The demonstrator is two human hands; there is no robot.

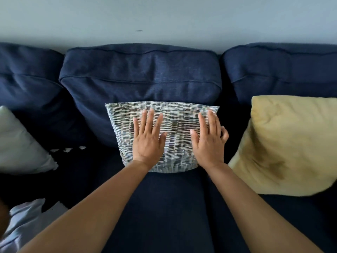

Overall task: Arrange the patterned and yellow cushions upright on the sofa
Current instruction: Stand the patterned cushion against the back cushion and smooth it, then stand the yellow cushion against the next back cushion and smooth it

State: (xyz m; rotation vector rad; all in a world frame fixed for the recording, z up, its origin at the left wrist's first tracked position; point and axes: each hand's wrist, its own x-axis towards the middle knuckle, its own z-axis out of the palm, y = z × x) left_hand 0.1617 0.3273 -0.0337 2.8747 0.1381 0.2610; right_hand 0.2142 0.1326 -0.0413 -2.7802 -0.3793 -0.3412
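Observation:
The patterned cushion (177,125), white with dark woven stripes, stands upright on the navy sofa (164,207), leaning against the middle back cushion (140,73). My left hand (148,137) lies flat on its front, fingers spread. My right hand (209,139) rests flat on its right half, fingers reaching the top right corner. Neither hand grips it. The yellow cushion (290,143) leans upright against the right back cushion (280,70), a hand's width to the right of the patterned one.
A pale grey-green cushion (20,143) sits at the left edge of the sofa. Pale cloth (27,220) shows at the lower left. A plain wall (164,19) rises behind the sofa back.

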